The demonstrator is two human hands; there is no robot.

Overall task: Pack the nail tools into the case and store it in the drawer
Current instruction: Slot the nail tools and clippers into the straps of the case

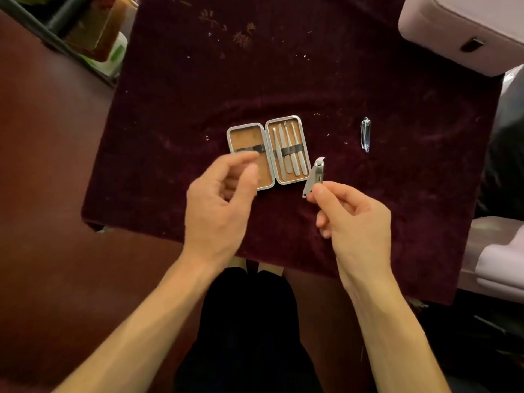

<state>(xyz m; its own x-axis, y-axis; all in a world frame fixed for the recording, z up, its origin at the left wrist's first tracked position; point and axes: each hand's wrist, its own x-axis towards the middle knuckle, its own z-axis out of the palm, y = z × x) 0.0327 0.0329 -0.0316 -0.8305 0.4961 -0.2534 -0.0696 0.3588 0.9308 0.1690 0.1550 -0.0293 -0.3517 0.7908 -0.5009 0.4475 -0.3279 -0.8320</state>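
Shiny metal nail clipper (314, 177), metal-rimmed case (266, 153) with matt tan lining, plush maroon cloth (283, 80)

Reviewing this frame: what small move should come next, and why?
Probably slide the nail clipper, pinched in the right hand, under the empty strap in the left half of the case; the right half already holds four tools, and the left hand hovers there.

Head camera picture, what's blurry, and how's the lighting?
Head view: the left hand is motion-blurred over the case; the right hand and its pinched nail clipper are sharp; light is dim and warm, with glints on the spare clipper.
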